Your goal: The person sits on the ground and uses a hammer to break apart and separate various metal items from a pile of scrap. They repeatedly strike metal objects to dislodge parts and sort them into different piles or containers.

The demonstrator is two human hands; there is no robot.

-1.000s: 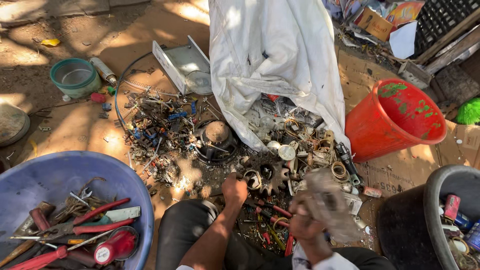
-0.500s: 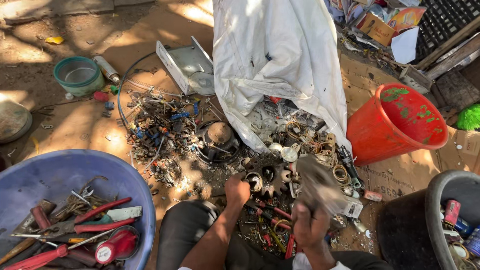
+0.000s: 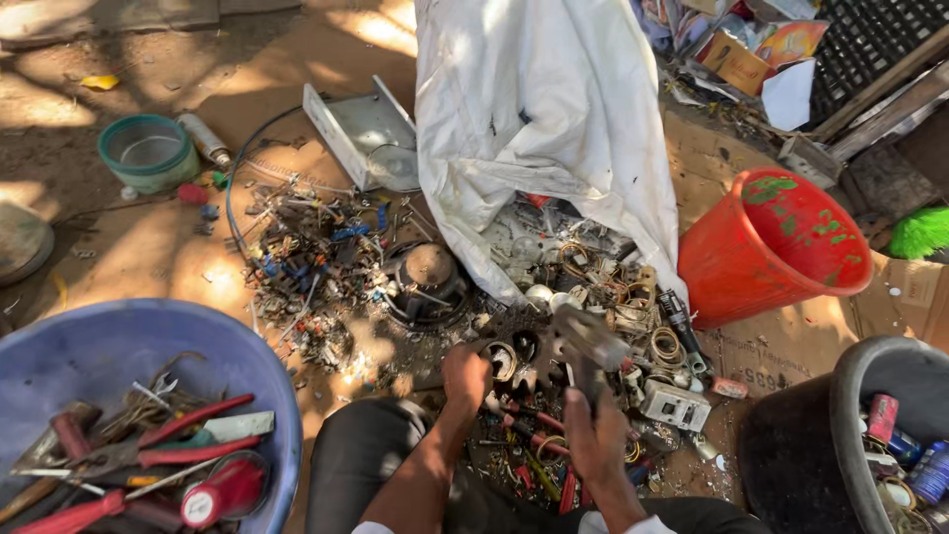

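**Sorting scrap on the ground beside the white sack**

A person sits low on the dirt with a heap of small scrap [image 3: 554, 326] spread out ahead of the knees: rings, coils, wire ends and bits of red-handled metal. A big white sack [image 3: 544, 129] slumps over the far side of the heap, its open mouth spilling onto it. To the right a red bucket [image 3: 771, 242] lies tipped on its side, mouth facing up and right, and a dark tub [image 3: 840, 435] holding cans sits at the lower right. A blue basin [image 3: 119, 346] full of pliers and red-handled tools fills the lower left. Further back lie a grey metal tray [image 3: 361, 129], a green bowl [image 3: 148, 153] and a black cable looping round a second pile of wire scraps [image 3: 316, 257], with a round dark speaker-like part [image 3: 425, 282] between the two piles.

The right hand [image 3: 593, 435] is lifted above the heap, closed around a grey metal piece [image 3: 583, 341]. The piece is blurred; its long axis seems to run from upper left to lower right, tilted, with the lower stem in the fist. The left hand [image 3: 465, 376] is down on the heap, fingers curled over the scrap just beside a toothed ring; whether it grips anything I cannot tell. The two hands are apart.
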